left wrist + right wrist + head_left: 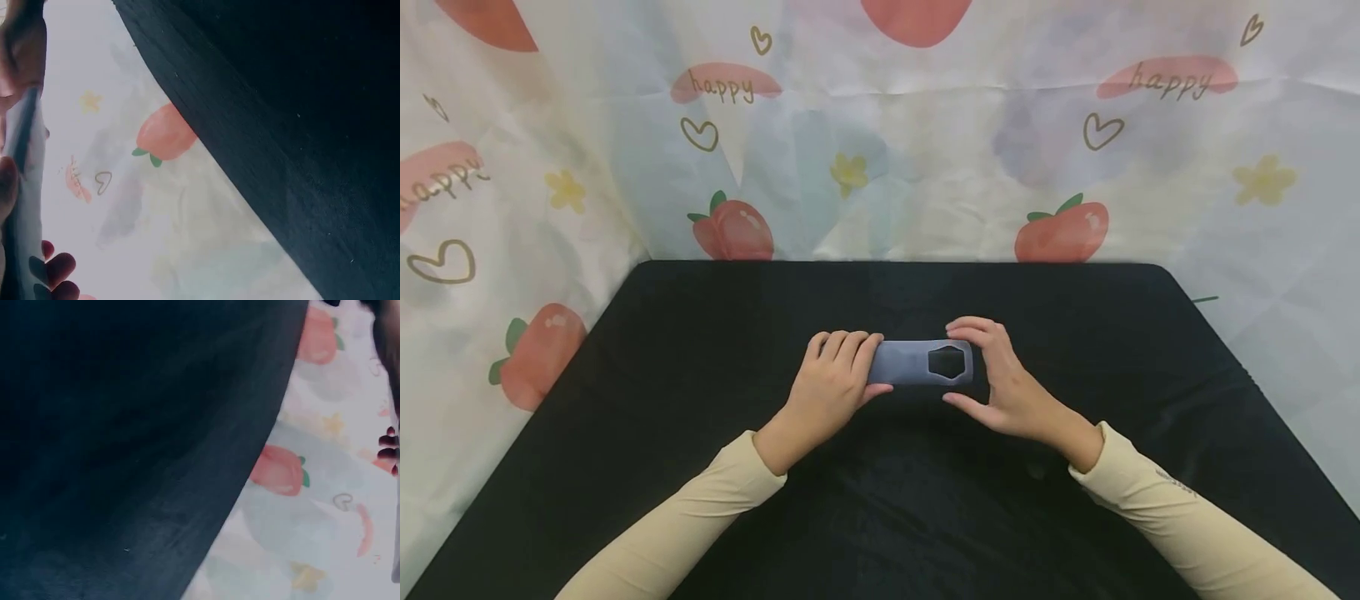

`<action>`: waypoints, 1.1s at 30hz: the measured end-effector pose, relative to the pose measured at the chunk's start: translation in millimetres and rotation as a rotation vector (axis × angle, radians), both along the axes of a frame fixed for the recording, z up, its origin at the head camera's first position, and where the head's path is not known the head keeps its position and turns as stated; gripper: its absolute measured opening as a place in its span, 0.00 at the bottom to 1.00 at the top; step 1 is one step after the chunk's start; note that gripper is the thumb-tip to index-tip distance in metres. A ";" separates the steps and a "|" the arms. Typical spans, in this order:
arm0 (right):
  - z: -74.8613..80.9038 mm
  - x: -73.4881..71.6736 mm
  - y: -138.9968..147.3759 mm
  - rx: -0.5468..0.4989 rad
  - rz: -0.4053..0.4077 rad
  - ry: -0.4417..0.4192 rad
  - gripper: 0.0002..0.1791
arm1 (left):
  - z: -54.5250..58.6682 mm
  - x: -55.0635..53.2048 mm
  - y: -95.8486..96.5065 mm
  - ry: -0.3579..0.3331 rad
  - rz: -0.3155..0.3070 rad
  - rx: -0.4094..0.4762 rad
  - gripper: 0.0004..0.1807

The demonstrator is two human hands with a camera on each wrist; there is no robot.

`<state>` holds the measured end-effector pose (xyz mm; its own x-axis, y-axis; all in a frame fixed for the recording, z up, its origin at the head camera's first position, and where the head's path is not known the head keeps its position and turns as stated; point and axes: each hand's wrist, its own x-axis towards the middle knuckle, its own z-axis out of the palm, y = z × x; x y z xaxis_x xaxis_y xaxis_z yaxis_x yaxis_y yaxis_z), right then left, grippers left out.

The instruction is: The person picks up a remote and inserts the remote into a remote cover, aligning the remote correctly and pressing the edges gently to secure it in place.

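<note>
A long blue-grey case (904,362) with a black hexagonal patch near its right end is held level above the dark table. My left hand (837,371) grips its left end, fingers over the far edge and thumb along the near edge. Around the right end, my right hand (1003,379) spreads its fingers and thumb, with a gap visible below the case. In the left wrist view the case (32,206) appears edge-on, with fingertips (60,269) against it. Only a sliver of the case shows at the right wrist view's edge.
A black cloth (880,517) covers the table, whose far edge meets a pale curtain (925,167) printed with strawberries, flowers, hearts and "happy". The curtain also hangs along the left and right sides.
</note>
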<state>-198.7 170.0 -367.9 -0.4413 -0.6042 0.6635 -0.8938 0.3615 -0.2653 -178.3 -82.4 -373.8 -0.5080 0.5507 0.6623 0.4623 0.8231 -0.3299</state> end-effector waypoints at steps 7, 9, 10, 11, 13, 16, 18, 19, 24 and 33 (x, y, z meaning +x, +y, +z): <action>6.1 1.2 -2.5 -0.073 -0.118 -0.070 0.28 | 1.5 1.8 1.6 -0.012 -0.040 0.058 0.33; 6.0 1.0 -2.1 -0.121 -0.089 -0.140 0.26 | 1.1 2.4 1.5 -0.019 -0.054 0.070 0.33; 5.7 0.8 -2.0 -0.149 -0.070 -0.181 0.27 | 1.0 2.8 1.2 -0.023 -0.059 0.075 0.33; 5.6 0.2 -2.2 -0.172 -0.051 -0.211 0.28 | 0.8 3.0 0.9 -0.025 -0.063 0.078 0.33; 5.5 -1.0 -2.0 -0.195 -0.015 -0.250 0.28 | 0.2 2.7 0.1 -0.028 -0.069 0.083 0.33; 5.9 -2.3 0.1 -0.131 0.016 -0.209 0.29 | -0.2 1.8 -2.1 -0.022 -0.076 0.092 0.34; 6.4 -2.4 1.8 -0.059 0.013 -0.114 0.30 | 0.4 0.9 -4.0 -0.015 -0.090 0.095 0.34; 6.4 -2.3 2.6 -0.031 0.010 -0.065 0.31 | 1.0 0.4 -5.1 -0.015 -0.101 0.098 0.34; 7.1 -3.6 6.1 -0.068 -0.005 0.099 0.29 | 9.4 -2.9 -15.7 -0.070 -0.134 0.105 0.35; 5.9 -8.8 14.3 -0.176 0.003 0.072 0.28 | 22.4 -5.8 -38.3 -0.170 -0.182 0.214 0.33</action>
<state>-207.5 184.3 -362.0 -0.3877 -0.4768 0.7889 -0.9136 0.3126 -0.2600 -184.1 -120.7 -351.5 -0.5274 0.5001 0.6868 0.6420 0.7641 -0.0635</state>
